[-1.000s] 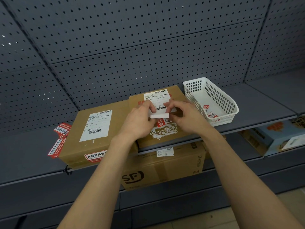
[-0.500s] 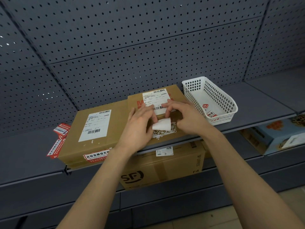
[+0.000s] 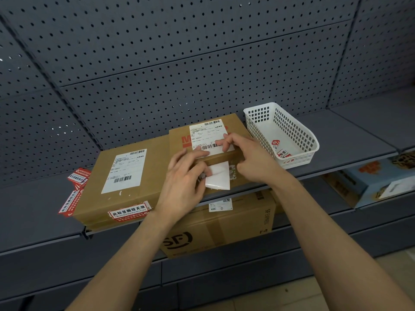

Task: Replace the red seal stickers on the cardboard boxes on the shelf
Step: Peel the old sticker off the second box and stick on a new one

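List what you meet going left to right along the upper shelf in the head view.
Loose red stickers → large cardboard box → left hand → white paper → right hand → white basket. The smaller box under the hands is left out, since it overlaps them.

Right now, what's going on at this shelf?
A person is working on the right box on the shelf. The left hand pinches a white slip against the box's front, where the surface looks torn. The right hand rests its fingers on the box's top. The left box has a red seal on its front edge. Loose red stickers lie left of it, and the basket holds a few scraps.
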A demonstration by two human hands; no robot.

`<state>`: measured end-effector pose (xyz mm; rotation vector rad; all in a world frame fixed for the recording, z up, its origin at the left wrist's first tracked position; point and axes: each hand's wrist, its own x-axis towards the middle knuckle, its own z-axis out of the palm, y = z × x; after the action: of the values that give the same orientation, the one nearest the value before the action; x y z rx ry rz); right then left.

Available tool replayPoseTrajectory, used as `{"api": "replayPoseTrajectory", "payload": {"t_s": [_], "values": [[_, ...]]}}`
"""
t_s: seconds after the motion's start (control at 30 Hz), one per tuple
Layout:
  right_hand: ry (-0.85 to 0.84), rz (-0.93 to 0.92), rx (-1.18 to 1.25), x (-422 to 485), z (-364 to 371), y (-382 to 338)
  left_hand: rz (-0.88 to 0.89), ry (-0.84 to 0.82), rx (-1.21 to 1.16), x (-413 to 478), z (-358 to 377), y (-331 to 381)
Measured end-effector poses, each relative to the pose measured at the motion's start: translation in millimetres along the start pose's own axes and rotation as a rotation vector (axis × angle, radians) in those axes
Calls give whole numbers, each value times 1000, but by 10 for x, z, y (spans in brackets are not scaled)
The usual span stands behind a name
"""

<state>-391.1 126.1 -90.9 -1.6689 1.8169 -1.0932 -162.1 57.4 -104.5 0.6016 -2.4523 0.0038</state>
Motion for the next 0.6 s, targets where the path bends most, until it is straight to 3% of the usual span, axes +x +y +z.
{"api": "replayPoseTrajectory", "payload": {"t_s": [0.6], "values": [[11,1,-14,25,23,7,-43,-62,-85,35,-56,-45]]}}
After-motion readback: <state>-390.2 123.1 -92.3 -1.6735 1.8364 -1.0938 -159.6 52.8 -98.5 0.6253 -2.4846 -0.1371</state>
